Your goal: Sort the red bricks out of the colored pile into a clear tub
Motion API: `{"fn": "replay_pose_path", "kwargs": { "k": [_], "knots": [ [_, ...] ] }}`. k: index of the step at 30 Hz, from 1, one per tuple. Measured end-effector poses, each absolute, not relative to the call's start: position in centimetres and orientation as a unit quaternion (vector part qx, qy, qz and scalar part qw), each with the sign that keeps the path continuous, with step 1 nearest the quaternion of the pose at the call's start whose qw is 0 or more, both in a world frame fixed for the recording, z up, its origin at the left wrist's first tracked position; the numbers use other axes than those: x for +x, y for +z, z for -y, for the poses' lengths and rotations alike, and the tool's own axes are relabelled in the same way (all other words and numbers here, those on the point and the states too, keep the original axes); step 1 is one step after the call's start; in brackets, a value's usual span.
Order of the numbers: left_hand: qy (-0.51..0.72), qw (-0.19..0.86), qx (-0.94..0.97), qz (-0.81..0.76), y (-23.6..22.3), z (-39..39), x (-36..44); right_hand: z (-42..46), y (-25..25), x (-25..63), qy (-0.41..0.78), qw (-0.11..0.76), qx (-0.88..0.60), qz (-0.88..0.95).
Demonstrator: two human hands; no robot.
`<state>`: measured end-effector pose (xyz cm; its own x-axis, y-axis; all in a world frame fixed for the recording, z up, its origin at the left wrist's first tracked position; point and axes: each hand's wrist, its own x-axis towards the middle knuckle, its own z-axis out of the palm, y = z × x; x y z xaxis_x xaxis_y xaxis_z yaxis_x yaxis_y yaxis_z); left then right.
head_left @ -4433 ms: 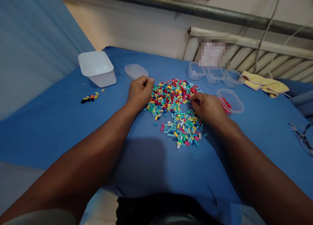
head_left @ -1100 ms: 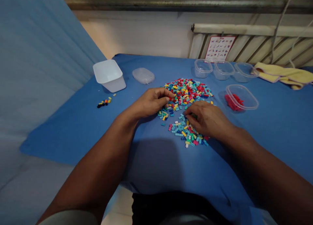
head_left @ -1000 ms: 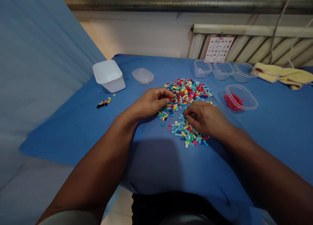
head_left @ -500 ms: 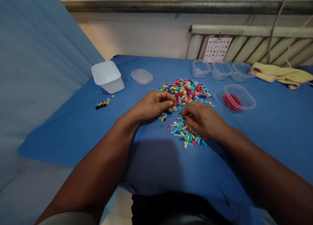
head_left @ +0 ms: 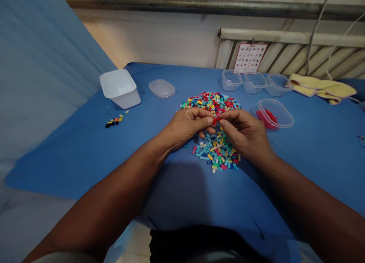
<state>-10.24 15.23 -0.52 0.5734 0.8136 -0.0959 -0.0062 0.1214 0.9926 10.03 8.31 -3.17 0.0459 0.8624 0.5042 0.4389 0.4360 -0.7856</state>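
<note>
Between my fingertips is a small cluster of red toy bricks (head_left: 215, 120), held from both sides. My left hand (head_left: 189, 128) pinches its left end with thumb and index finger, the other fingers curled below. From the right, my right hand (head_left: 245, 133) pinches the same red bricks. Just behind the hands spreads a pile of mixed coloured bricks (head_left: 212, 101), partly covered by them. Below the fingers lies a looser group of bricks (head_left: 213, 152), mostly light blue, with yellow, green and pink ones. How many red bricks are held cannot be made out.
A clear tub (head_left: 275, 114) with red bricks stands at right. Behind it are three clear tubs (head_left: 254, 83) and a yellow cloth (head_left: 322, 87). At left are a white bin (head_left: 119, 90), stacked clear lids (head_left: 162, 88) and a few black, yellow and orange bricks (head_left: 115, 121).
My right hand has lifted from the loose bricks and moved up beside my left hand. Both hands now meet on the red bricks. The view has shifted slightly.
</note>
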Motion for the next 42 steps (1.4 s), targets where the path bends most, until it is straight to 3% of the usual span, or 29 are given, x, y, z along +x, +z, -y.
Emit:
{"fn": "replay_pose_path", "kwargs": {
  "k": [13,17,22,30,33,36,42],
  "knots": [
    [0.370,0.653,0.583,-0.311,-1.5,-15.1,-9.3,-8.2,-3.2,9.5,0.299,0.550,-0.458,0.632],
    [0.360,0.668,0.572,-0.311,-1.5,-14.9,-9.2,-8.1,-2.8,9.6,0.203,0.541,-0.488,0.654],
    [0.370,0.677,0.554,-0.313,-1.3,-14.7,-9.6,-7.8,-1.5,9.6,0.045,0.471,-0.502,0.724],
    [0.344,0.684,0.567,-0.303,-0.6,-14.7,-10.1,-7.5,-0.9,9.8,0.037,0.464,-0.500,0.731],
    [0.375,0.621,0.598,-0.341,0.1,-15.8,-11.2,-7.7,-0.2,11.5,0.002,0.465,-0.531,0.709],
    [0.422,0.447,0.659,-0.433,0.6,-17.7,-13.1,-7.8,0.8,15.1,-0.058,0.475,-0.579,0.660],
    [0.248,0.319,0.785,-0.469,0.5,-19.1,-15.9,-8.1,0.5,23.7,-0.127,0.406,-0.660,0.619]
  ]
}}
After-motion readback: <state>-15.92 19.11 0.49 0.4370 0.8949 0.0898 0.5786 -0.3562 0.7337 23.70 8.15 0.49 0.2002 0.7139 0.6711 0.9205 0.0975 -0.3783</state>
